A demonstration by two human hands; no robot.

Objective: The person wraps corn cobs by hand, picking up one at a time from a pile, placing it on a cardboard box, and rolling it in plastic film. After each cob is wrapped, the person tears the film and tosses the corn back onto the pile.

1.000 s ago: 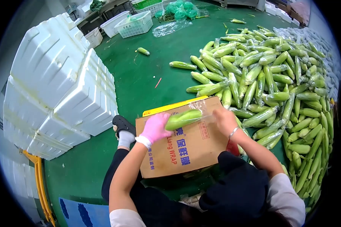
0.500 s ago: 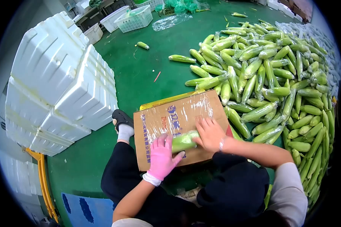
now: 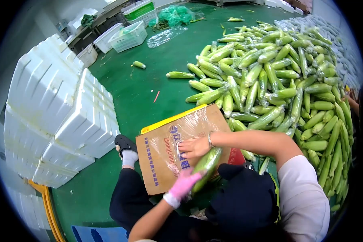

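Note:
A plastic-wrapped ear of green corn is tilted at the near right part of a cardboard sheet. My left hand, in a pink glove, is at the lower part of this ear, its fingers smeared by motion. My right hand, bare with a band at the wrist, lies flat with its fingers stretched out on the clear film over the printed cardboard, just above the ear. A yellow edge shows along the far side of the cardboard.
A large heap of green corn lies to the right. White foam boxes are stacked at the left. White baskets stand at the far side. A loose ear and a pink strip are on the green floor.
The ear has turned from lying nearly level to a steep slant and moved nearer and right. My right hand has left its end and moved left; my left hand has moved right and nearer.

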